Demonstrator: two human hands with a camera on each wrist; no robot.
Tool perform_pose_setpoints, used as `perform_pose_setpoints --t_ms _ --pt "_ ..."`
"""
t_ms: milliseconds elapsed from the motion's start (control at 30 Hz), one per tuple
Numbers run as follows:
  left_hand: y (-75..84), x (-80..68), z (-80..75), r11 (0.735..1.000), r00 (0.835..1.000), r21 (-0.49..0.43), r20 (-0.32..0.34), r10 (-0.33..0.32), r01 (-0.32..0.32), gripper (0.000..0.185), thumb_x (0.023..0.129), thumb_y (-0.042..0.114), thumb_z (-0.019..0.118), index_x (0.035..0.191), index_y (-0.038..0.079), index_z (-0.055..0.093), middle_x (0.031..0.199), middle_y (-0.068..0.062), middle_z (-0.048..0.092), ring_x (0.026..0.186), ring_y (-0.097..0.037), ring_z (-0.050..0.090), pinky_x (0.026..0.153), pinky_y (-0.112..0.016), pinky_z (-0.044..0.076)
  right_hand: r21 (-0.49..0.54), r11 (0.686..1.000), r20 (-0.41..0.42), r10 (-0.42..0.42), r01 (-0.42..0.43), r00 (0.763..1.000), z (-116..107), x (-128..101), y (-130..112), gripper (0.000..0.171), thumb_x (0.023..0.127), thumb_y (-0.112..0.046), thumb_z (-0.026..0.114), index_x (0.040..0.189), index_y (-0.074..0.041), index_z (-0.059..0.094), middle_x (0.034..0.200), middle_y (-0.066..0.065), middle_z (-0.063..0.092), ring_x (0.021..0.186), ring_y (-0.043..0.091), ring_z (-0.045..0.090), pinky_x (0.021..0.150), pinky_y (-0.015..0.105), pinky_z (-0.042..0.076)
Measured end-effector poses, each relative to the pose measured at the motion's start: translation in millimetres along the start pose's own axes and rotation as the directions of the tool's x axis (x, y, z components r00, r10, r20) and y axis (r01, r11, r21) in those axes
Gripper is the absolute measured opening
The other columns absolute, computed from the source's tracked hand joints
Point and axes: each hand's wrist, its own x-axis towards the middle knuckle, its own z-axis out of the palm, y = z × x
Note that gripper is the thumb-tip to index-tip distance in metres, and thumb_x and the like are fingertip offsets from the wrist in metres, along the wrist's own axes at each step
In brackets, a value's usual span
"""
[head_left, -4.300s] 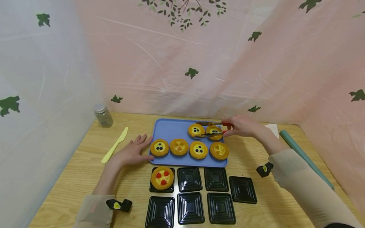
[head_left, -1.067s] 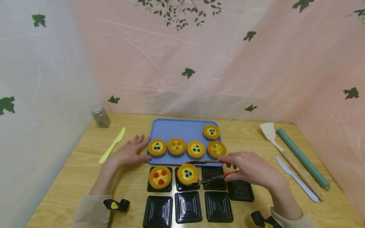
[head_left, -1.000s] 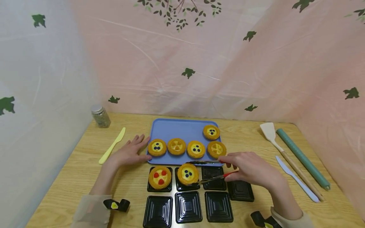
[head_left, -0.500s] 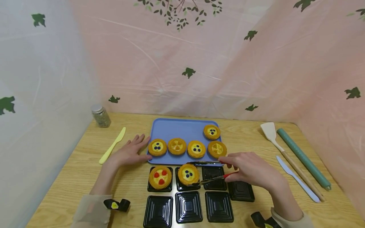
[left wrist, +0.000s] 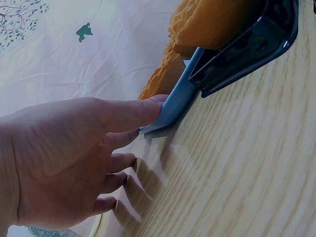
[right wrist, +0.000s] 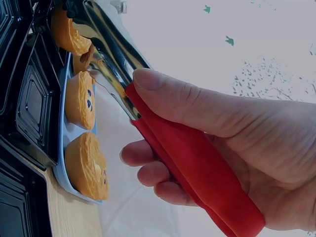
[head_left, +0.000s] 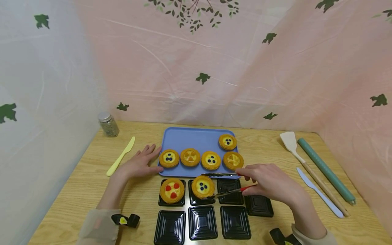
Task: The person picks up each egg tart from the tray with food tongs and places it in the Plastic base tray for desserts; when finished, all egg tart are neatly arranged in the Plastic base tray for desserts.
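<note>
Blueberry tart (head_left: pixel 202 186) now off blue tray (head_left: pixel 190 137)

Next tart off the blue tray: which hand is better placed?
Probably right: the right hand holds the tongs near the blue tray; the left hand holds no tool, only touching the tray's left edge.

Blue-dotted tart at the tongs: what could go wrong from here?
The blue-dotted tart might settle off-centre: it looks set toward its black tray's back edge. Spreading the tongs could knock the blue tray, whose near edge lies by their far arm. The red-dotted tart sits close by and might get bumped.
</note>
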Motion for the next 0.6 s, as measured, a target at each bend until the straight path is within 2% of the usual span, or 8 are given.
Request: perform_pose_setpoints --t_ms 267,600 --pt "-0.8 0.8 0.1 1.0 1.0 0.002 -0.002 -0.001 0.001 0.089 0.097 0.052 0.065 0.164 0.008 0.025 0.17 -0.027 0.016 0.159 -0.05 0.008 0.128 -0.069 0.009 0.013 1.0 0.007 -0.005 0.005 1.0 1.4 1.1 -0.7 0.053 0.083 -0.042 0.082 0.129 -0.02 0.071 0.089 -0.018 0.068 0.068 -0.005 0.048 0.056 0.017 0.038" --pt "-1.7 0.9 0.4 1.0 1.0 0.0 -0.002 0.001 -0.001 0.089 0.097 0.052 0.065 0.164 0.009 0.025 0.17 -0.027 0.016 0.158 -0.05 0.008 0.128 -0.069 0.009 0.019 1.0 0.0 -0.012 0.012 1.0 4.3 2.4 -1.0 0.053 0.082 -0.043 0.083 0.129 -0.02 0.071 0.092 -0.015 0.07 0.07 -0.006 0.05 0.057 0.017 0.039"
